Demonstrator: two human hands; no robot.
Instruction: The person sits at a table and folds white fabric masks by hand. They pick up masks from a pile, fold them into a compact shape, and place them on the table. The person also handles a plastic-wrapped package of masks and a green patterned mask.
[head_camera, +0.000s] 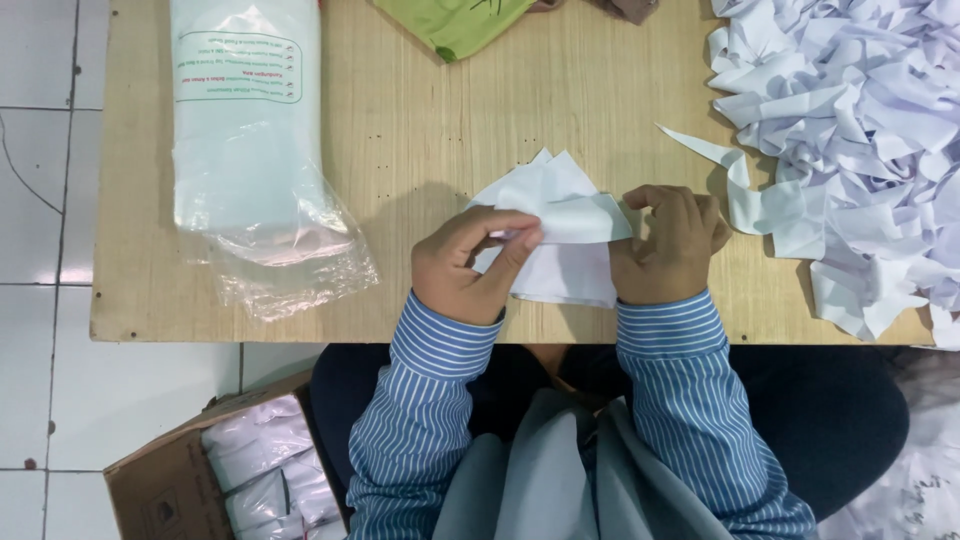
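Your left hand (470, 262) and right hand (668, 243) both pinch the white napkin (560, 225), mid-fold at the table (420, 150) edge. Line up those edges, then press the crease flat.

I sit at a pale wooden desk (420, 140) on a white tiled floor (45, 200), evenly lit from above.

Packing workshop (folded-napkin heap (850, 150), stock carton (200, 470))

Blue-and-white striped shirt sleeves (440, 390), buttoned cuffs, grey cloth draped over dark lap.
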